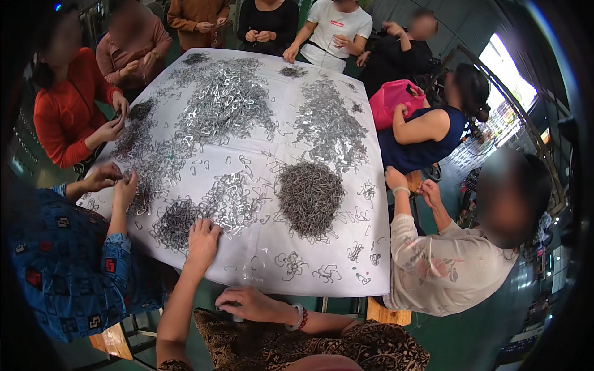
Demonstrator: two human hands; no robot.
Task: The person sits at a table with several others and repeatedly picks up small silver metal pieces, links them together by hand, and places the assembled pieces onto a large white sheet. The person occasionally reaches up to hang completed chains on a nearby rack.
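1. Reaching over the near edge of the white-covered table (223, 266), the left hand (203, 242) rests palm down at the right side of a dark heap of bent wire hooks (172, 224). Its fingers are bent and slightly apart; their tips are hidden, so I cannot tell whether they pinch a piece.

2. Taking hooks from the heap's rim, with fingertips only, should work better than digging into the middle, since open curves probably catch on one another.

3. Lifting slowly with a slight twist would likely shed any hook that clings.

4. Beyond the left hand lies a brighter scatter of wire hooks (232, 207), touching the dark heap. A light, low wrist should avoid dragging one into the other.

5. The right hand (244, 304) hangs just off the table edge, above the lap, fingers curled; I cannot tell whether it pinches anything. Holding it nearer the tabletop would probably shorten each pass and catch dropped pieces.

6. To the right sit a round grey mound (310, 199) and small loose clusters (291, 264); sleeves and bracelets (302, 316) are best held clear of them.
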